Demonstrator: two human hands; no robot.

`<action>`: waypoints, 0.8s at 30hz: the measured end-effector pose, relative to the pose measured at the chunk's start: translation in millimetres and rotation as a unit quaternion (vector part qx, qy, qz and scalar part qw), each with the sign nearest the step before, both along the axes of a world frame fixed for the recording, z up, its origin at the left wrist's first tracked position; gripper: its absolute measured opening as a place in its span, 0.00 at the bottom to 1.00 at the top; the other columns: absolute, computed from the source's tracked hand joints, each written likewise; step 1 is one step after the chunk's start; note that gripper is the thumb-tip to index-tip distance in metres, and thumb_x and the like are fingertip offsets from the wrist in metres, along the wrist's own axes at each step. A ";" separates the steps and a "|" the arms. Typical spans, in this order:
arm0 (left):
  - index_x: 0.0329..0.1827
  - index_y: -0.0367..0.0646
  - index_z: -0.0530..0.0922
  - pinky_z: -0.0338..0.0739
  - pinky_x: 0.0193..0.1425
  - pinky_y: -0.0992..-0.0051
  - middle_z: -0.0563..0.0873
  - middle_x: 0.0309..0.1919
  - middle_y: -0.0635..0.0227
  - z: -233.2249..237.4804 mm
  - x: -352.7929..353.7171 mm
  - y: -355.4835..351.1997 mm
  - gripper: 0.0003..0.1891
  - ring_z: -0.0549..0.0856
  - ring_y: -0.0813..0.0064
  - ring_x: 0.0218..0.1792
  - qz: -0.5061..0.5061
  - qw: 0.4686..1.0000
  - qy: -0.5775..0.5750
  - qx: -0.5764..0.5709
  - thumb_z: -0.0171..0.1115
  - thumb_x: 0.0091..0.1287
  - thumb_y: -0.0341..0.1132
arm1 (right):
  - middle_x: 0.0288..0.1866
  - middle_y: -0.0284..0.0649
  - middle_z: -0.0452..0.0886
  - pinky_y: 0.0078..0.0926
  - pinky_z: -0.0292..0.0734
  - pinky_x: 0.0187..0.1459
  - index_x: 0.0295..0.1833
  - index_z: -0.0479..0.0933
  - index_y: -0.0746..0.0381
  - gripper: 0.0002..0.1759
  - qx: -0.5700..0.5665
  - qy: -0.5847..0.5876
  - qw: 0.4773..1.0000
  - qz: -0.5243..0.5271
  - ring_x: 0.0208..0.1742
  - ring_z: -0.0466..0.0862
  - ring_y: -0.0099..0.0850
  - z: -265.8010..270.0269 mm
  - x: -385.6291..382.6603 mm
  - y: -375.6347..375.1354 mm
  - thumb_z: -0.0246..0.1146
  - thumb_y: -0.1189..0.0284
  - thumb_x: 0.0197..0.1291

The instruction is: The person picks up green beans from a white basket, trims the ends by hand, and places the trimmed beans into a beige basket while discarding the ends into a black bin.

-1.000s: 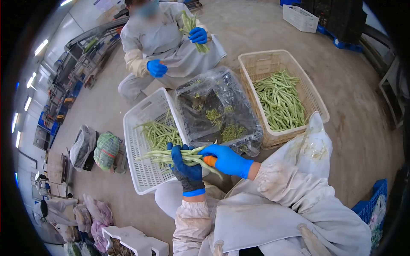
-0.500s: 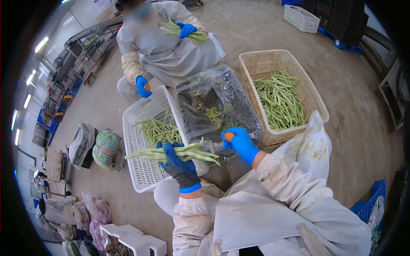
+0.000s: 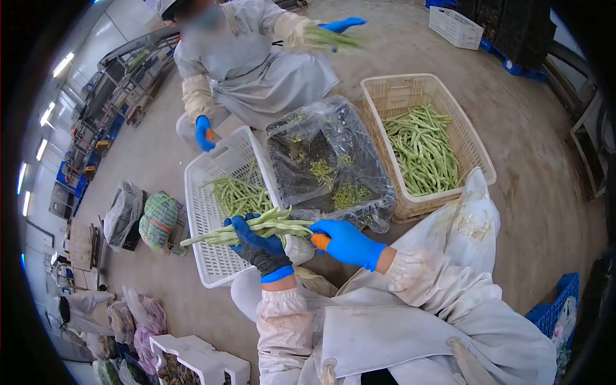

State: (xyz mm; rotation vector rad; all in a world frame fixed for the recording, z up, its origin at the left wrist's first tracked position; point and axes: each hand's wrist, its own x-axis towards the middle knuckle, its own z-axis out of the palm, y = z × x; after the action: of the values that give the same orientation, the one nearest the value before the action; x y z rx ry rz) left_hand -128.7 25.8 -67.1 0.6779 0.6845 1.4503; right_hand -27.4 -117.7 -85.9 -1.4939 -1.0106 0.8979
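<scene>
My left hand [image 3: 256, 247], in a blue and dark grey glove, is closed round a bunch of long green beans [image 3: 215, 236]. The bunch lies sideways over the near part of a white crate [image 3: 200, 256]. At its right end is my right hand [image 3: 351, 244], blue-gloved and closed on a small orange tool [image 3: 321, 241]; the tool's working end is hidden. More green beans [image 3: 240, 197] lie in the white crate. Right of it, a plastic-lined bin [image 3: 292, 160] holds small green trimmings [image 3: 350, 196].
A beige crate [image 3: 475, 151] of green beans [image 3: 420, 151] stands at right. Opposite me sits a co-worker [image 3: 256, 70] in a grey apron, with a blurred bunch of beans. A net-wrapped green bundle [image 3: 159, 218], a white foam box [image 3: 199, 356] and a blue crate [image 3: 545, 311] are on the floor.
My right hand has moved left and down from above the bin to the beans' right end. My left hand has shifted slightly left. The co-worker's bean-holding arm has swung outward to the right.
</scene>
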 end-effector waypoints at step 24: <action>0.36 0.42 0.70 0.78 0.40 0.69 0.78 0.32 0.64 -14.0 -48.9 52.6 0.10 0.80 0.69 0.34 0.027 0.992 0.109 0.055 0.62 0.59 0.35 | 0.44 0.54 0.79 0.40 0.76 0.46 0.49 0.76 0.64 0.18 0.001 -0.239 0.920 -0.310 0.44 0.80 0.48 -69.1 133.6 -32.8 0.61 0.72 0.51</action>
State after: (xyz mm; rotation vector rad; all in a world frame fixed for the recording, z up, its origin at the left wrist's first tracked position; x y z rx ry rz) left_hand -177.6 78.4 -81.1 0.9183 0.8003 1.4855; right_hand 106.1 -150.4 -155.0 -1.9229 -0.7810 0.0754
